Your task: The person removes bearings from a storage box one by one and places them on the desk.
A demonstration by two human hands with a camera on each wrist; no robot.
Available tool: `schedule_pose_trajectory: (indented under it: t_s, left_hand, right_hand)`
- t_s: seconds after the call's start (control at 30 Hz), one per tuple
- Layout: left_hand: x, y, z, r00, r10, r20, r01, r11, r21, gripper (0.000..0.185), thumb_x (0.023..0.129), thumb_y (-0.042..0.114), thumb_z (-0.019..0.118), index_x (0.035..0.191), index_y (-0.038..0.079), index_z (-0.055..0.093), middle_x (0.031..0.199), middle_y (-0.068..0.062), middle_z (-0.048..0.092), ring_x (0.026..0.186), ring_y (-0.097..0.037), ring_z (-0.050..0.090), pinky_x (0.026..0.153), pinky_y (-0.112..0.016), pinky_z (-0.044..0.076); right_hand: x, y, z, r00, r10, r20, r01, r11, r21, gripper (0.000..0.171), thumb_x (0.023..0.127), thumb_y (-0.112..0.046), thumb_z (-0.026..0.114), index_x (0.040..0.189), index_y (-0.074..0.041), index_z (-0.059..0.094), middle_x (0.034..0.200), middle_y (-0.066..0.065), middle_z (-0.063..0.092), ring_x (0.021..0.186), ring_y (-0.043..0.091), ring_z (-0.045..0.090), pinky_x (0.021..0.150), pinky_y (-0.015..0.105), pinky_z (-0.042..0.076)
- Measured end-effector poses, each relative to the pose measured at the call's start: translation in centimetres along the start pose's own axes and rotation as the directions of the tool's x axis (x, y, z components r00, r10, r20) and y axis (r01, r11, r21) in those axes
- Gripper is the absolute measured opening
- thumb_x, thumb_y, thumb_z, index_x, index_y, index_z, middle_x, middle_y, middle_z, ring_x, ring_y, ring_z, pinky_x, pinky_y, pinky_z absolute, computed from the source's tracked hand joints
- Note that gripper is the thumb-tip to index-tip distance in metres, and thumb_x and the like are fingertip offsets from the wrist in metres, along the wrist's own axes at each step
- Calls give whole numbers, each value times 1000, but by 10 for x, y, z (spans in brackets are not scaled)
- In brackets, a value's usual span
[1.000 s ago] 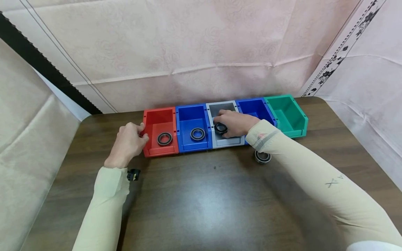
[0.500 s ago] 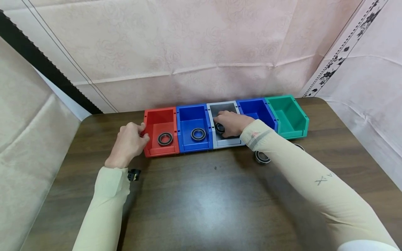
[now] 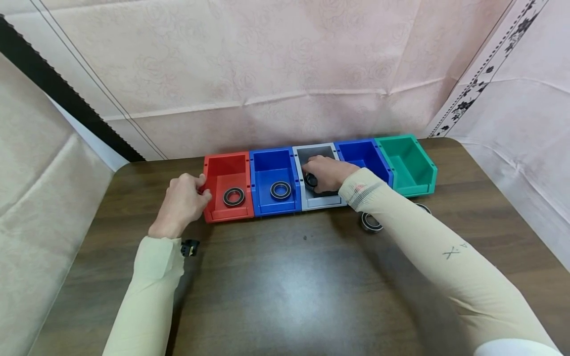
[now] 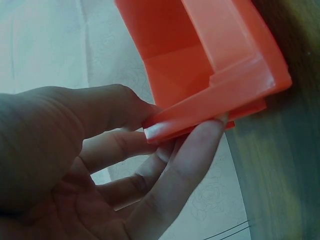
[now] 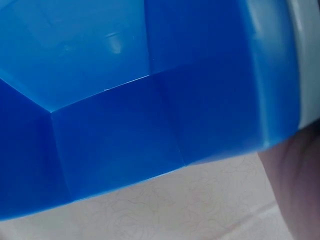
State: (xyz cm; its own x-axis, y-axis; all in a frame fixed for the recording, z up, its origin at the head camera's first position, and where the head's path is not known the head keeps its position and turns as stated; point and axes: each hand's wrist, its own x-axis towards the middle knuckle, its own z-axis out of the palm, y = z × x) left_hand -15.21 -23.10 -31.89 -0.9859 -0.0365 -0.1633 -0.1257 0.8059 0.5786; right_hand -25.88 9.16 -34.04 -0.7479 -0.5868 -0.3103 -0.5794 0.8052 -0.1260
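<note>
My left hand [image 3: 182,205] pinches the left side wall of the red bin [image 3: 228,215]; in the left wrist view the thumb lies on one face of that wall and fingers [image 4: 187,165] on the other. My right hand [image 3: 328,174] reaches down into the grey bin [image 3: 311,203] and holds a black ball bearing [image 3: 310,180] by its edge, the fingertips partly hidden. One bearing [image 3: 233,197] lies in the red bin and another [image 3: 280,190] in the left blue bin [image 3: 272,158]. In the right wrist view, the right blue bin [image 5: 120,135] fills most of the picture.
The bins stand side by side, ending with the right blue bin [image 3: 365,153] and the green bin [image 3: 407,165]. On the wooden table [image 3: 267,287], a bearing [image 3: 370,223] and a partly hidden ring [image 3: 424,207] lie by the right sleeve. Patterned cloth [image 3: 267,74] hangs behind.
My right hand has shifted slightly left with the bearing inside the grey bin. The ring beyond the right sleeve has come into sight. My left hand has stayed on the red bin.
</note>
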Motion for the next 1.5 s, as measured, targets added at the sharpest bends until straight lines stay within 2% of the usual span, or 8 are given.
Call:
schedule_pose_trajectory:
  t_s: [0.47, 0.8, 1.3, 1.5]
  left_hand:
    - [-1, 0, 0, 1000, 17, -12, -17, 1000, -3, 48, 98, 6, 58, 145, -3, 52, 153, -27, 47, 67, -24, 57, 55, -24, 50]
    - [-1, -2, 0, 1000, 11, -9, -11, 1000, -3, 48, 98, 6, 58, 145, -3, 52, 154, -26, 47, 65, -23, 56, 54, -25, 49]
    - [0, -2, 0, 1000, 28, -10, -28, 1000, 1, 47, 98, 6, 57, 144, -4, 53, 152, -28, 47, 64, -23, 58, 55, -25, 50]
    - [0, -3, 1, 1000, 24, -7, -24, 1000, -3, 46, 98, 6, 57, 144, -4, 54, 153, -28, 47, 65, -24, 59, 55, -25, 51]
  right_hand:
    - [-2, 0, -4, 1000, -14, -2, 14, 1000, -4, 54, 86, -14, 81, 136, -6, 63, 136, 16, 62, 124, 31, 60, 105, 48, 53]
    - [-8, 0, -9, 999, -28, 20, 28, 1000, 12, 59, 85, -12, 82, 140, -11, 61, 142, 14, 59, 127, 30, 59, 106, 48, 52]
    - [-28, 3, -25, 996, -94, 8, 94, 995, 36, 52, 84, -13, 82, 133, -18, 65, 139, 10, 60, 123, 28, 59, 105, 49, 53]
    - [-39, 1, -28, 994, -107, -3, 107, 994, 26, 48, 84, -15, 82, 129, -20, 67, 130, 8, 64, 115, 27, 63, 101, 48, 56]
